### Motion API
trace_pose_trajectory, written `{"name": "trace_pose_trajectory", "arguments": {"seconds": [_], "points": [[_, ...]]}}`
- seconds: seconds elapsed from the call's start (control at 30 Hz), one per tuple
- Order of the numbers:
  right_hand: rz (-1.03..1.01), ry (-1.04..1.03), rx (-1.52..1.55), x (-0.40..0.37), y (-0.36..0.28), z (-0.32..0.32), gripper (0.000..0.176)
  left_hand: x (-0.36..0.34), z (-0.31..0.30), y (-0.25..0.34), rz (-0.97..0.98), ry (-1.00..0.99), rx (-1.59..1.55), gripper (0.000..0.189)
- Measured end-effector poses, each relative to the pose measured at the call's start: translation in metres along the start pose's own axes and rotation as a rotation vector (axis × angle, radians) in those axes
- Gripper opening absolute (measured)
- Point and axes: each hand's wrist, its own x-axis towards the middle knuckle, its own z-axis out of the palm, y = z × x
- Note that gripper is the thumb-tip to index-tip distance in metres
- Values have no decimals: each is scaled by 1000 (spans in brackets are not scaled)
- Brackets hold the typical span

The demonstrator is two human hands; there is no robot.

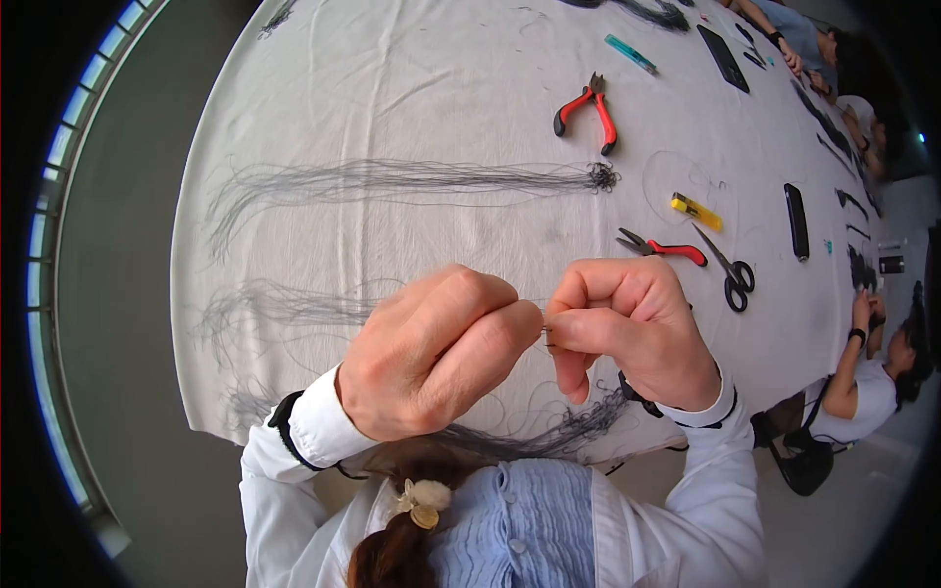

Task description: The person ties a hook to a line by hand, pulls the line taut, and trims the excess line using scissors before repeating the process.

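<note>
My left hand (431,353) is closed in a pinch over the near part of the white-covered table, its fingertips almost touching those of my right hand. My right hand (627,323) pinches a small thin dark piece (548,336) between thumb and forefinger; its exact shape is too small to tell. What my left fingers hold is hidden behind the knuckles. Behind my left hand lies a bundle of thin dark strands (294,306). More dark strands (578,426) lie below my hands, at the table's near edge.
Beyond my hands lie a knotted strand bundle (470,179), red-black cutters (608,120), red-handled pliers (676,251), scissors (733,274), a yellow lighter (698,213), a teal item (630,54) and two black phones (723,59). Other people (867,387) sit along the right edge.
</note>
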Motion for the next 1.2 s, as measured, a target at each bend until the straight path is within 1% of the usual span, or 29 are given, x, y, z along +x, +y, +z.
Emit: {"name": "trace_pose_trajectory", "arguments": {"seconds": [0.03,0.1,0.17,0.2,0.23,0.27,0.33,0.37,0.43,0.47,0.5,0.53,0.57,0.63,0.67,0.7,0.73,0.77,0.8,0.83,0.87,0.9,0.97,1.03,1.07,1.13,1.2], "points": [[16,-39,53,0,0,-1,12,0,1,0,8,-2,3,23],[0,-23,20,-1,1,1,12,0,2,0,17,-6,6,21],[-14,-8,-16,-3,2,5,12,-1,3,2,-50,-6,-55,19],[-69,28,-102,-3,2,7,11,-1,3,3,-51,-7,-55,19],[-124,63,-190,-4,2,10,11,-1,3,4,-110,-12,-121,18],[-122,61,-190,-4,4,12,11,-1,2,5,-169,-16,-187,18],[-245,151,-322,-5,7,16,10,0,0,5,-196,-38,-229,17],[-244,148,-323,-6,8,17,10,0,-1,5,-221,-62,-273,17],[-396,200,-535,-5,11,17,7,-1,-2,4,-263,-80,-323,16],[-395,197,-537,-5,12,17,7,-1,-2,4,-304,-99,-374,15],[-529,217,-761,-5,14,15,5,-1,-3,4,-306,-97,-374,15],[-663,235,-985,-4,15,14,5,-1,-5,4,-372,-114,-453,13],[-662,231,-985,-3,17,13,5,-1,-5,4,-437,-131,-532,10],[-1000,229,-1363,0,19,10,7,-2,-6,1,-460,-134,-580,7],[-999,224,-1363,2,18,9,7,-3,-5,0,-480,-138,-629,4],[-1135,219,-1536,5,17,8,7,-4,-6,1,-484,-132,-629,4],[-1273,210,-1706,8,17,7,7,-5,-6,3,-639,-147,-777,2],[-1274,199,-1706,11,17,6,7,-6,-6,4,-794,-160,-925,4],[-1379,203,-1765,14,19,3,7,-6,-7,3,-798,-151,-927,4],[-1486,206,-1822,16,19,2,7,-6,-8,2,-908,-180,-1107,8],[-1487,192,-1822,15,19,2,7,-6,-8,1,-1016,-207,-1290,12],[-1483,196,-1837,15,18,1,6,-5,-8,1,-1016,-193,-1294,12],[-1482,192,-1853,14,16,0,6,-2,-10,1,-1074,-150,-1447,15],[-1466,263,-1756,14,13,0,10,-2,-12,0,-1058,-126,-1473,17],[-1468,258,-1759,14,14,0,10,-1,-13,0,-1046,-110,-1496,20],[-1430,337,-1632,14,19,-1,19,1,-15,1,-1049,-102,-1493,21],[-1407,340,-1585,13,20,0,22,1,-15,0,-1054,-95,-1488,22]]}}
